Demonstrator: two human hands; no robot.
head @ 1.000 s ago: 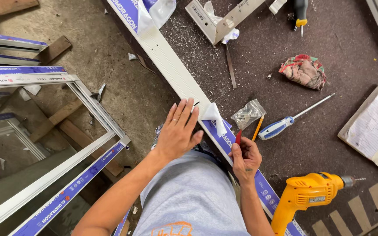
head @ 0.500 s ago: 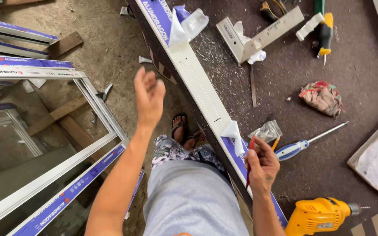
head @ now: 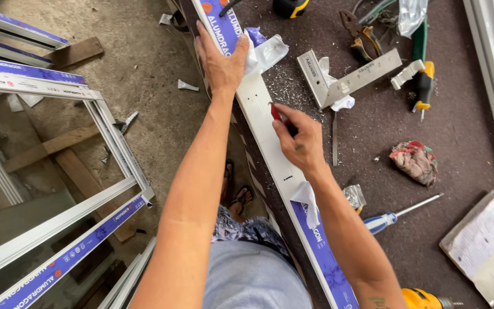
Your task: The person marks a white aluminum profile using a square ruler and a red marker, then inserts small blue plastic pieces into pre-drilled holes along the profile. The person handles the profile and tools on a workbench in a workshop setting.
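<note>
We see a long white aluminium profile (head: 264,123) lying diagonally along the edge of the dark workbench, partly wrapped in blue-and-white protective film that is peeled back and crumpled over its bare middle stretch. A small red pencil (head: 275,111) points tip-down onto that bare white face.

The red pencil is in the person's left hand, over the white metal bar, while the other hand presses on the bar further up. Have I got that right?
Not quite. The head view shows the red pencil in the right hand, not the left. The rest stands: it is over the white metal bar, and the left hand presses flat on the bar further up.
</note>
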